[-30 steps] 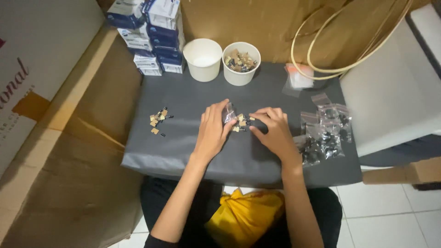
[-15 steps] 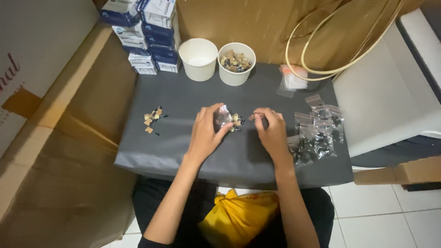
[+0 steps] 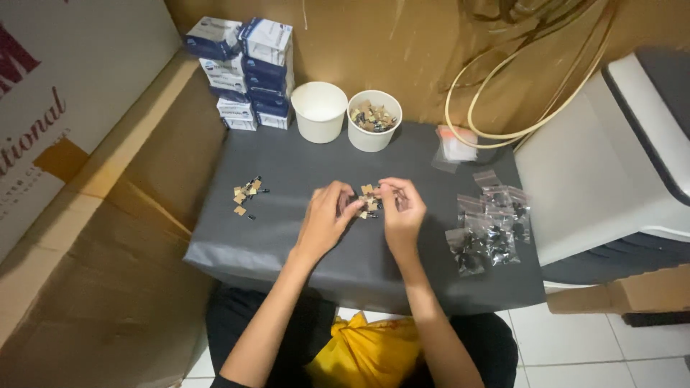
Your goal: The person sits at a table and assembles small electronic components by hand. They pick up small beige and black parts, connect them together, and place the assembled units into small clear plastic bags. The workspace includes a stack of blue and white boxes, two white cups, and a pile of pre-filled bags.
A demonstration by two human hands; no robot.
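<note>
— Where are the hands?
— Left hand [image 3: 327,219] and right hand [image 3: 401,212] meet at the middle of the dark tabletop [image 3: 302,162], fingertips pinching small tan and black parts [image 3: 368,202] from a little pile there.
— What surrounds them?
— A second pile of parts [image 3: 246,195] lies left; small clear bags [image 3: 490,230] right; two white cups [image 3: 345,118] behind.

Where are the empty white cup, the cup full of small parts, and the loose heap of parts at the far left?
empty white cup [image 3: 319,115], head view, front wall
cup full of small parts [image 3: 373,136], head view, front wall
loose heap of parts [image 3: 246,195], head view, middle
</note>
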